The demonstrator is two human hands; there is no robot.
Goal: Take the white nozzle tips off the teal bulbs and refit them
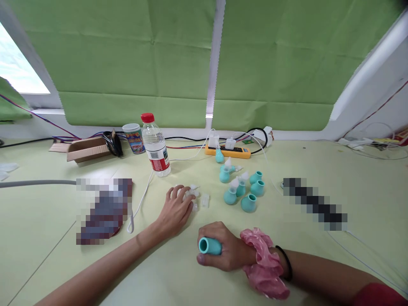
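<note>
My right hand [223, 245] is wrapped round a teal rubber bulb [213, 246], whose open neck points left towards the camera; its body is hidden in the palm. Over a small heap of clear plastic nozzles [195, 194] lies my left hand [176, 208], fingers spread and bent, touching the pieces. One clear cylindrical piece [205, 200] rests just right of the heap. Beyond my right hand stand open-necked teal bulbs, one [248, 203] nearest me. Several other bulbs carry clear tips, such as a fitted bulb [230, 195] on the left of the group.
A water bottle [156, 146] with a red cap stands behind my left hand, beside a printed cup [134, 138] and a cardboard tray [89, 149]. A yellow power strip [228, 151] lies at the back with cables. Blurred objects lie left and right, one a dark slab [314, 204].
</note>
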